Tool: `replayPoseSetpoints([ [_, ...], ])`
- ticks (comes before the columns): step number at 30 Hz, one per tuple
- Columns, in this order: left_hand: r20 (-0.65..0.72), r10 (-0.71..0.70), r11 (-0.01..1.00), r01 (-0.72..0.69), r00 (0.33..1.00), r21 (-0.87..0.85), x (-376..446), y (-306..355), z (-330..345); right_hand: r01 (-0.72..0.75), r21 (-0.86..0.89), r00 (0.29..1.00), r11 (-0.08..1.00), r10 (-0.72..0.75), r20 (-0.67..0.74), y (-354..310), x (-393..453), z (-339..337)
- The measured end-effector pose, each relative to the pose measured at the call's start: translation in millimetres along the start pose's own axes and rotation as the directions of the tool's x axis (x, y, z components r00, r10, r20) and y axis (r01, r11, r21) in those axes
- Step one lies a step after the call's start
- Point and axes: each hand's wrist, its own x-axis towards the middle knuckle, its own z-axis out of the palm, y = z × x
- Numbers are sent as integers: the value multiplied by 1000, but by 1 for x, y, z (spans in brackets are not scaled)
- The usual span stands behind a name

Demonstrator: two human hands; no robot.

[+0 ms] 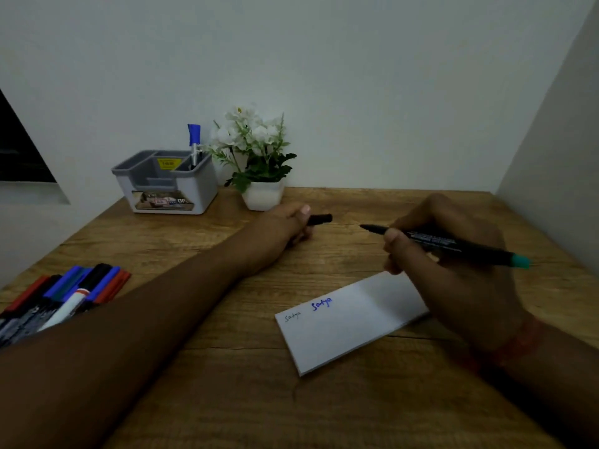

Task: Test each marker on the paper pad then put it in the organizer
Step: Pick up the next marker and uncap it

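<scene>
- The right hand (453,264) has its fingers (393,236) closed round a black marker (453,244) near the writing end; the bare tip points away past the fingertips and the teal end sticks out behind the hand, above the tabletop (227,384).
- The left hand (285,225) has its fingers curled shut on a small black cap (321,219), which pokes out just beyond the thumb, well apart from the marker tip.
- The marker looks light, stiff and smooth, so a pinch low on the barrel, close to the tip, should steer it best; a hold further back would likely wobble.
- The cap is tiny and probably slippery, and likely needs a firm push to seat.
- The paper pad (350,322) lies flat under and just nearer than the right fingers; it looks thin and light, and may slide under pen pressure unless pinned.
- Two scribbles show on the pad, one faint and one blue.
- The organizer (168,183) stands beyond the left fingers, well apart, with one blue-capped marker (193,140) upright in a back compartment.
- A pile of markers (61,296) lies outside the left forearm, red, blue and black caps overlapping; roughly eight or more, too bunched to count exactly.
- One potted plant (259,157) stands beside the organizer.
</scene>
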Motion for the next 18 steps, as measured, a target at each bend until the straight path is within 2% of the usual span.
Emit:
replayPoseSetpoints([
  [3, 41, 80, 970, -87, 996, 226, -4, 2, 11, -79, 11, 997, 997, 79, 15, 2, -1, 2],
  [7, 74, 157, 900, -174, 985, 400, -6, -2, 21, -225, 113, 974, 968, 225, 8, 5, 1, 6],
  [15, -8, 184, 900, -165, 983, 402, -11, 2, 22, -255, 106, 967, 961, 254, 28, 7, 2, 8],
  [18, -24, 155, 867, -124, 988, 483, -16, 8, 27, -285, 117, 958, 951, 284, 22, 4, 4, 6],
])
